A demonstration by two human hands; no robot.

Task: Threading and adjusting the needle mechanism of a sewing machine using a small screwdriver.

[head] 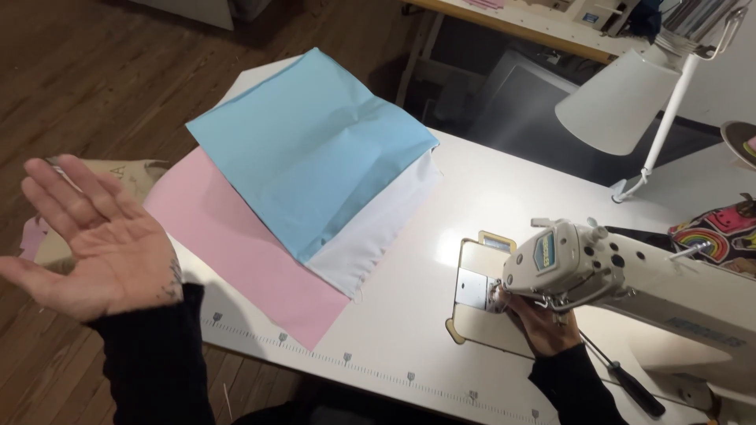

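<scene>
Three fabric sheets — blue (311,142), pink (236,244), white (378,228) — lie overlapped on our white surface (488,181), left of the sewing machine (630,275). Our right hand (543,323) reaches under the machine's head, grip hidden — we cannot tell. Our left hand (90,236) hovers open-palmed, holding nothing.

flat light-blue fabric sheet (311,145); pale pink fabric sheet (244,252); plain white fabric sheet (378,232). white table top (512,189) with dark ruler marks. cream sewing machine (630,275). white cone lampshade (614,98). rainbow-patterned pouch (717,232). black sleeves.
</scene>
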